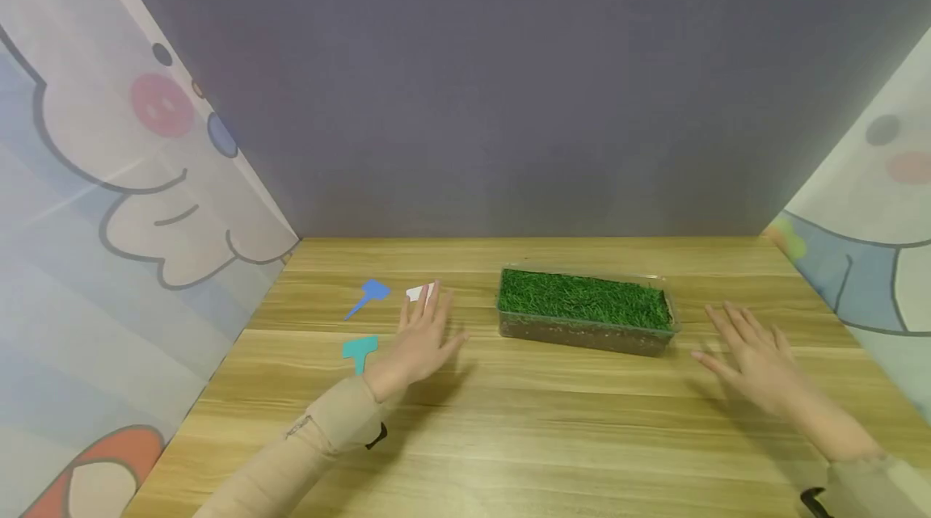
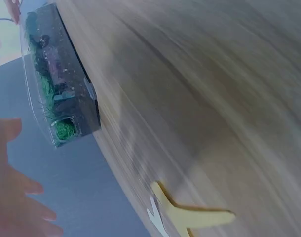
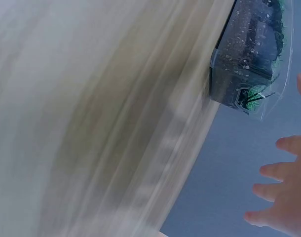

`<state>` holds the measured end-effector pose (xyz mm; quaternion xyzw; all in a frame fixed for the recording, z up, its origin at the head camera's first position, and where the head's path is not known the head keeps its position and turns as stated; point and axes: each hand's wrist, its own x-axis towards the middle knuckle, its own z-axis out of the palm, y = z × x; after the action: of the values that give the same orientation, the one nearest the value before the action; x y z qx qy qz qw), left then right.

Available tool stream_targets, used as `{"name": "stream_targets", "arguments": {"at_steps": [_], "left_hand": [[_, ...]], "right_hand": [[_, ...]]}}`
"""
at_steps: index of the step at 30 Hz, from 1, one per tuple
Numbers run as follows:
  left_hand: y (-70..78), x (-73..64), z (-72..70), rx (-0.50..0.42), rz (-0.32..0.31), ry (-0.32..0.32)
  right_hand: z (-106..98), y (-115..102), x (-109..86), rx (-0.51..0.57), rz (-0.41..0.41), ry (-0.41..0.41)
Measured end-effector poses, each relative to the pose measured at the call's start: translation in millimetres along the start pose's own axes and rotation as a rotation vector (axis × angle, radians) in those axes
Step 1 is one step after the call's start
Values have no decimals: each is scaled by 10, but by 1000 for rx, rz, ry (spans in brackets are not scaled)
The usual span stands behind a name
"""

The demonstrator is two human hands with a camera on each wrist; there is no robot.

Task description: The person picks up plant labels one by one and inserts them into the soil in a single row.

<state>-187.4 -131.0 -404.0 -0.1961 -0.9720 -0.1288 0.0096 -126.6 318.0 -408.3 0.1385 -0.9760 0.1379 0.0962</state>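
My left hand (image 1: 422, 340) hovers over the wooden table, fingers straight and spread, holding nothing. Its fingertips overlap a white plant label (image 1: 418, 292) in the head view. A blue T-shaped plant label (image 1: 374, 289) and a teal one (image 1: 360, 348) lie to its left, the teal one partly hidden by the wrist. The left wrist view also has a yellow label (image 2: 190, 217). Between the hands stands a clear rectangular planter (image 1: 582, 334) of dark soil topped with green grass (image 1: 582, 298). To its right, my right hand (image 1: 760, 360) is spread and holds nothing, apart from the box.
A grey panel (image 1: 509, 98) rises behind the table (image 1: 509, 437). Sheets with cartoon prints stand along the left side (image 1: 109, 178) and the right side (image 1: 887, 219).
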Motion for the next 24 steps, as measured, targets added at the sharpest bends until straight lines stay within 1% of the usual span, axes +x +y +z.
{"name": "stream_targets", "arguments": {"at_steps": [2,5,10,15,19,24], "left_hand": [[41,25,-3,-26,10,21],[116,72,-2,-59,39,76],[232,161,-3,-72,70,156],[312,292,-16,-100,86,215],[363,408,-19,-135,65,225],[443,520,-31,-208,21,176]], "right_hand": [[-13,0,15,8,-6,14],[-33,-6,45,21,-14,41],[-61,-15,119,18,-52,87],[-80,-14,210,21,-79,101],[-98,-39,292,51,-57,86],[-109,-80,391,114,-32,48]]}}
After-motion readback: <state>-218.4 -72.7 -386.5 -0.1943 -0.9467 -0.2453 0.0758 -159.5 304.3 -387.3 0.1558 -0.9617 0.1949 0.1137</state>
